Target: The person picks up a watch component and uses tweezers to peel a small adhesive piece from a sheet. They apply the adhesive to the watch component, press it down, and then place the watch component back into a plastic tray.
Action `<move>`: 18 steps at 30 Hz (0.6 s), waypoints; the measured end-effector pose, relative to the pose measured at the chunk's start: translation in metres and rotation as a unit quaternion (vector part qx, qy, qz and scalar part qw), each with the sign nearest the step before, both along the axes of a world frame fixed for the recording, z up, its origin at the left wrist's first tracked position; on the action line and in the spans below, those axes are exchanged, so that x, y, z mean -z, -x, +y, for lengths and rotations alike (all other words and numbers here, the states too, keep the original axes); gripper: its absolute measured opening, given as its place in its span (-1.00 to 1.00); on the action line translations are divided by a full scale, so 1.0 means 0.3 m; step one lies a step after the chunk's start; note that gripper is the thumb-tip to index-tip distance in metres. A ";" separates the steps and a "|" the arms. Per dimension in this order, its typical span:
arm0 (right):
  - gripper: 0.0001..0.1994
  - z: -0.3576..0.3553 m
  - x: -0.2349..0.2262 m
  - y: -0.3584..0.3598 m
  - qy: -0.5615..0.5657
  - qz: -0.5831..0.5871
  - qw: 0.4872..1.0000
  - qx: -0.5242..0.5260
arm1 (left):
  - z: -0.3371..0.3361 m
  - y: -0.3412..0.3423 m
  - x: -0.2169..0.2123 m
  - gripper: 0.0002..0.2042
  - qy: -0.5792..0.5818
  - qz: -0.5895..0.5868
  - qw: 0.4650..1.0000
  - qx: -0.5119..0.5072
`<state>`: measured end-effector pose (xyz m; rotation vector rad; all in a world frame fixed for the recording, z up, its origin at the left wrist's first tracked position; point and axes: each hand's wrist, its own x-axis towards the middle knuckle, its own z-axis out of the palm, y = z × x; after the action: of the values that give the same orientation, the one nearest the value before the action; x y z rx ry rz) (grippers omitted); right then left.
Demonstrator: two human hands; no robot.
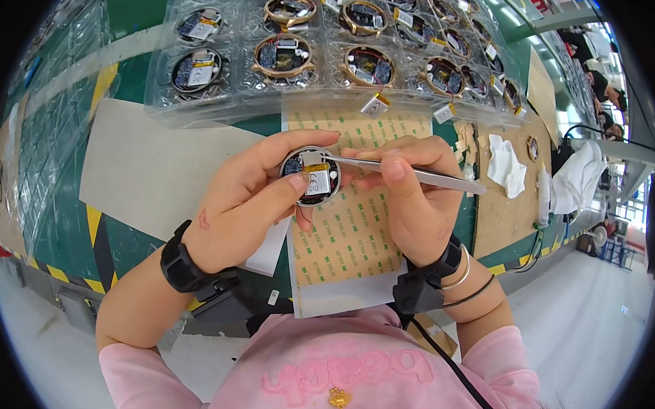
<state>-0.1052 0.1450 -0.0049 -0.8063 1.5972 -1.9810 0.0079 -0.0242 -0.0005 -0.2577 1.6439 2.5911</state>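
Observation:
My left hand [245, 191] is closed around a round watch case [333, 193], thumb over its face and fingers along the rim. Inside the open case lie a silver battery [319, 181] with a yellow end and a dark blue circuit board [293, 167]. My right hand [418, 190] pinches a pair of metal tweezers [436, 179]. Their tips reach into the case near its upper right edge; whether anything is between the tips is too small to tell. Below both hands lies a tan sheet of adhesive pieces [348, 241] with green print.
A clear plastic tray [230, 100] at the back holds several open watch cases [284, 55] with batteries. On the green table [57, 195] are a beige board [141, 169] at left and a brown board [496, 217] with white cloth [505, 167] at right. People sit far right.

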 end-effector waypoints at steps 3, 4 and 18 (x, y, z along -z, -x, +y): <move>-0.80 0.000 -0.002 -0.002 -0.002 0.005 1.000 0.005 | 0.001 0.000 -0.007 -0.60 0.002 0.001 1.000 0.004; -0.80 0.001 -0.002 -0.002 -0.004 0.005 1.000 0.004 | 0.004 0.002 -0.012 -0.60 0.004 -0.003 1.000 0.001; -0.80 0.010 -0.001 0.005 -0.031 0.054 0.998 -0.017 | 0.027 0.006 -0.016 -0.58 0.070 -0.031 0.996 -0.037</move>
<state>-0.1067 0.1481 -0.0046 -0.9250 1.6856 -1.8837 0.0062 -0.0160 0.0042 -0.4085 1.8290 2.4943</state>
